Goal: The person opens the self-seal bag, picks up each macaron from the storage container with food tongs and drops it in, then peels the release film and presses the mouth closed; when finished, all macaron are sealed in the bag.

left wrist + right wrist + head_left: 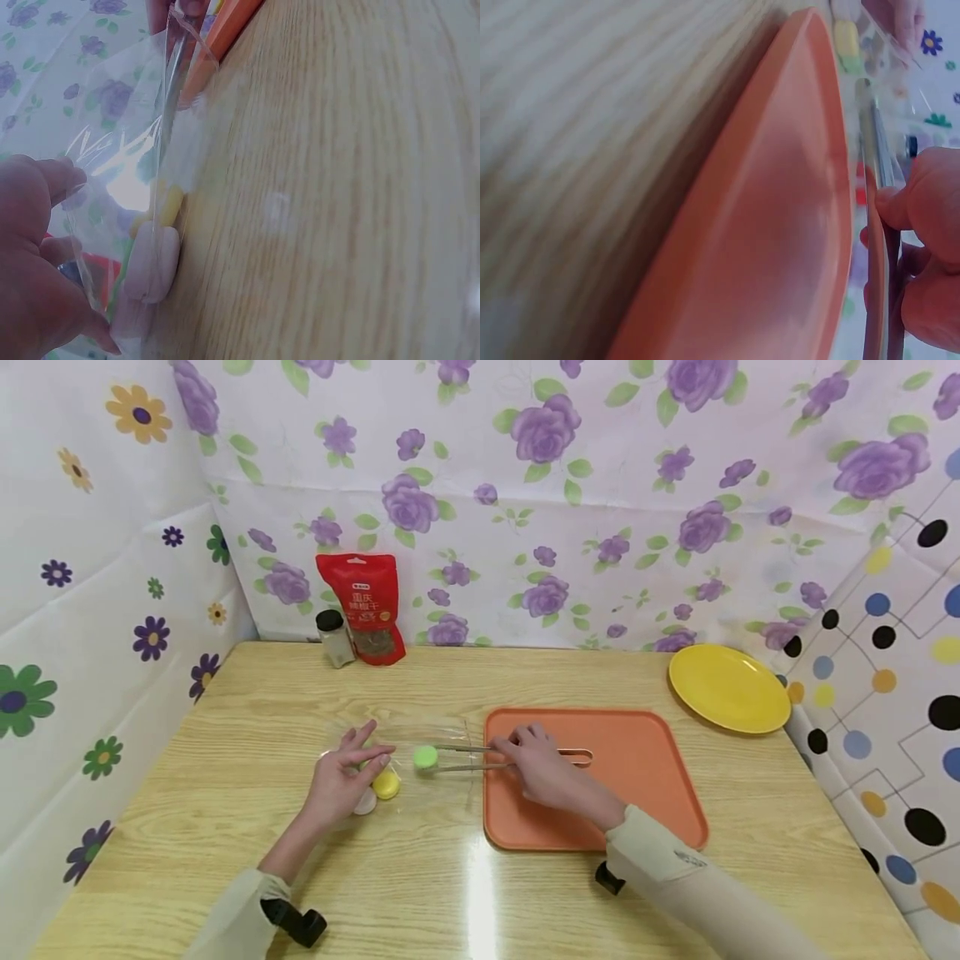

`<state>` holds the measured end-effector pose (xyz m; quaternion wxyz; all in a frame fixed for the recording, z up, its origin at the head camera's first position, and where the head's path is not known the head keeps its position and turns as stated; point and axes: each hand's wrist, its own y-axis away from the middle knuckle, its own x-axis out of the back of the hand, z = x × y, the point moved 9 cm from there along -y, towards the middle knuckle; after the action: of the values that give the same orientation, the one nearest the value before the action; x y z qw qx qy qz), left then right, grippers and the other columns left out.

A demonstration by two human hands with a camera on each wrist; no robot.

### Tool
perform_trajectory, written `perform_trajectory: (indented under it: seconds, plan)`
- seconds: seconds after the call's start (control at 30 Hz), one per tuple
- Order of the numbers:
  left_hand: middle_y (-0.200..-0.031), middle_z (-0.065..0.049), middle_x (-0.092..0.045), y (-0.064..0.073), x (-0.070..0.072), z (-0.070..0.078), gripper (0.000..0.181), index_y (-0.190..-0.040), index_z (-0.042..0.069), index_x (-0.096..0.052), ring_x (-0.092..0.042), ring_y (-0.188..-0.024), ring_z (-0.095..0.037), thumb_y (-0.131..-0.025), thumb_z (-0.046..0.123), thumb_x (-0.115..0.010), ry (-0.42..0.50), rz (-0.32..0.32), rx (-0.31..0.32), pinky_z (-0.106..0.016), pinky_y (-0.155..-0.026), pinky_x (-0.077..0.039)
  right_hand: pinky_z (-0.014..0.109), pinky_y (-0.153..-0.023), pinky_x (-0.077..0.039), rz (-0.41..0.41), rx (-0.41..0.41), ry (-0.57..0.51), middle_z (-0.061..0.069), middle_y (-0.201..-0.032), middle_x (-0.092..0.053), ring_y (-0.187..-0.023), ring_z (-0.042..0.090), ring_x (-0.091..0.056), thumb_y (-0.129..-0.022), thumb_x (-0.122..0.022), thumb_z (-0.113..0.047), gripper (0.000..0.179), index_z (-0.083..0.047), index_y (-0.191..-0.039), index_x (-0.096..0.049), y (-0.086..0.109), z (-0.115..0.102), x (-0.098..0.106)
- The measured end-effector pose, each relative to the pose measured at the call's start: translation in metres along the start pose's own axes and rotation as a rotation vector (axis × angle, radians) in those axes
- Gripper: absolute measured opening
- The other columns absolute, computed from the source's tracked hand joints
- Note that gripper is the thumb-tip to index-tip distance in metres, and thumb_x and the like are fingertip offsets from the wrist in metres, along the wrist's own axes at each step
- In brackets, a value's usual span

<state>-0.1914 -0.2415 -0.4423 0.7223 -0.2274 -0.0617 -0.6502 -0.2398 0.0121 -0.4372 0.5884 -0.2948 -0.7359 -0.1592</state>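
Pinching the film of a clear bag (448, 793), the left hand (341, 781) works at its left end, thumb and fingers drawn together on it. Just beside those fingers, a white round piece (365, 802) and a yellow round piece (386, 783) lie in the bag. Farther right, still over the bag, a light green round piece (425, 757) sits at the tips of the tongs (476, 767). The step in hand seems to be moving this green piece within the bag; whether it is going in or coming out, I cannot tell. The next move probably calls for the left hand to hold the film apart and steady while the tongs travel level along their own length, clear of the plastic. Their long axis runs left to right, roughly along the bag's, tips pointing left, bent end right. At that side the right hand (542, 767) is clamped round the tongs' arms, above the orange tray (600, 731) on the bench (247, 760).
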Motion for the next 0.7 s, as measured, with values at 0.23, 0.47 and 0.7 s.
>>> perform_trajectory:
  seconds: [0.23, 0.47, 0.7]
  plan:
    - [-0.148, -0.026, -0.043, 0.0, 0.0, 0.001, 0.019, -0.108, -0.007, -0.074, -0.021, -0.141, -0.055, -0.094, 0.004, -0.07, 0.002, 0.003, -0.013, -0.069, -0.111, -0.014, 0.041, -0.075, -0.035, -0.057, -0.006, 0.022, 0.011, -0.111, -0.055, -0.099, 0.03, -0.043, -0.098, -0.063, -0.003, 0.042, -0.013, -0.138, -0.056, -0.024, -0.012, -0.012]
    - [-0.148, -0.025, -0.043, -0.001, -0.001, 0.001, 0.02, -0.11, -0.006, -0.074, -0.02, -0.142, -0.054, -0.094, 0.005, -0.07, 0.006, -0.001, -0.007, -0.07, -0.111, -0.013, 0.036, -0.073, -0.031, -0.079, 0.004, 0.055, 0.011, -0.112, -0.055, -0.094, 0.027, -0.041, -0.098, -0.062, -0.002, 0.043, -0.014, -0.138, -0.056, -0.035, -0.021, -0.017]
    - [-0.148, -0.025, -0.044, 0.0, 0.0, 0.002, 0.019, -0.109, -0.006, -0.074, -0.021, -0.142, -0.054, -0.094, 0.006, -0.07, -0.002, 0.005, -0.003, -0.069, -0.111, -0.014, 0.034, -0.071, -0.028, -0.105, -0.001, 0.083, 0.01, -0.11, -0.053, -0.092, 0.025, -0.039, -0.099, -0.061, -0.005, 0.042, -0.016, -0.139, -0.055, -0.037, -0.023, -0.02]
